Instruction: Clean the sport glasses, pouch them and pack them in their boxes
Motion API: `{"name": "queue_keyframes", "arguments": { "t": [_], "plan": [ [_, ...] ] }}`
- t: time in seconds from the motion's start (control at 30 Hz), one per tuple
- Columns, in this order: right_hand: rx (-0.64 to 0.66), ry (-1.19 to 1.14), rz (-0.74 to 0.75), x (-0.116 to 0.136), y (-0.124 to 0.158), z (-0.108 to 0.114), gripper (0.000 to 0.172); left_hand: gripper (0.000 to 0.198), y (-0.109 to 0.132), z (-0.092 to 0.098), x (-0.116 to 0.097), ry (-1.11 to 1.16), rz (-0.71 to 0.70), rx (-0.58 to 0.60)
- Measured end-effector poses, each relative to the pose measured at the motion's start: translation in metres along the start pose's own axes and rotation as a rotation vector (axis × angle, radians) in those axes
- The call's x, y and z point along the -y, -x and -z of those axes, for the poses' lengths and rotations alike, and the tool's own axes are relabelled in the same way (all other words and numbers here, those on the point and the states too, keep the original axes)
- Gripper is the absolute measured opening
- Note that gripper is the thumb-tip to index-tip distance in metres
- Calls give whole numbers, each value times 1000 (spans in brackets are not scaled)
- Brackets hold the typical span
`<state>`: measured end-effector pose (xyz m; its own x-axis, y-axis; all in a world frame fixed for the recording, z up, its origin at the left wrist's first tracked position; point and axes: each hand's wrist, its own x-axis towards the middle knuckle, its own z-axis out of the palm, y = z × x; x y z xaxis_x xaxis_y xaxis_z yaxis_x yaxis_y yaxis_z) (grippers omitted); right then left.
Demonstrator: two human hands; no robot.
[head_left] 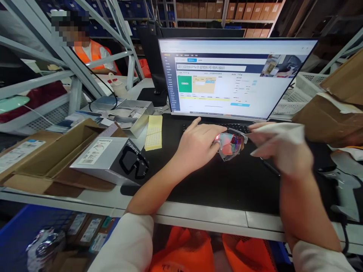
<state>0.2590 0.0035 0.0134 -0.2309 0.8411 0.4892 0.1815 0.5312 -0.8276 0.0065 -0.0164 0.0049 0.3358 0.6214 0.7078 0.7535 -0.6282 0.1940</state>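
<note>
Over the black desk mat, my left hand (195, 143) is closed on one side of a pair of sports sunglasses (231, 145) with a reddish mirrored lens and clear frame. My right hand (292, 151), blurred by motion, grips a thin white cloth (289, 132) just right of the glasses. A small gap shows between the cloth and the lens. To the left, a grey box (104, 158) with a goggle picture and the word "Wakening" leans on an open brown carton (53, 151).
A monitor (210, 90) stands behind a partly hidden keyboard (190, 127). Yellow label sheets (153, 132) lie beside an open grey box (138, 113). At right are a brown carton (317, 117) and a grey scanner (347, 189). A person in an orange vest (95, 56) sits at back left.
</note>
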Motion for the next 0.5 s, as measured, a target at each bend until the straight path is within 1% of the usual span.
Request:
{"name": "queue_keyframes", "arguments": {
  "t": [0.07,0.13,0.17,0.2,0.23,0.27,0.33,0.37,0.4,0.43,0.47,0.5],
  "plan": [
    [139,98,-4,0,1,-24,40,26,0,-3,-3,-6,-15,1],
    [254,262,26,1,2,-40,27,22,1,-6,-6,-19,-37,3],
    [283,315,43,1,2,-45,24,21,1,-8,-7,-22,-52,2],
    [281,343,57,-1,2,-47,22,20,1,-10,-9,-22,-67,2],
    [242,352,58,-3,3,-47,20,19,1,-12,-10,-18,-83,-1],
    [163,351,58,-5,3,-46,22,20,2,-14,-10,-14,-100,-6],
    [-54,327,75,-9,4,-43,39,23,3,-19,-11,-10,-131,-26],
    [-158,316,102,-11,4,-42,42,26,4,-21,-12,-11,-145,-42],
    [-234,315,139,-12,4,-41,37,29,4,-22,-12,-13,-155,-60],
    [-269,325,184,-11,4,-41,27,33,5,-24,-12,-13,-156,-75],
    [-268,344,228,-10,5,-41,17,37,6,-25,-13,-15,-149,-83],
    [-229,366,260,-8,5,-42,14,42,6,-26,-14,-19,-138,-85]
  ]
}}
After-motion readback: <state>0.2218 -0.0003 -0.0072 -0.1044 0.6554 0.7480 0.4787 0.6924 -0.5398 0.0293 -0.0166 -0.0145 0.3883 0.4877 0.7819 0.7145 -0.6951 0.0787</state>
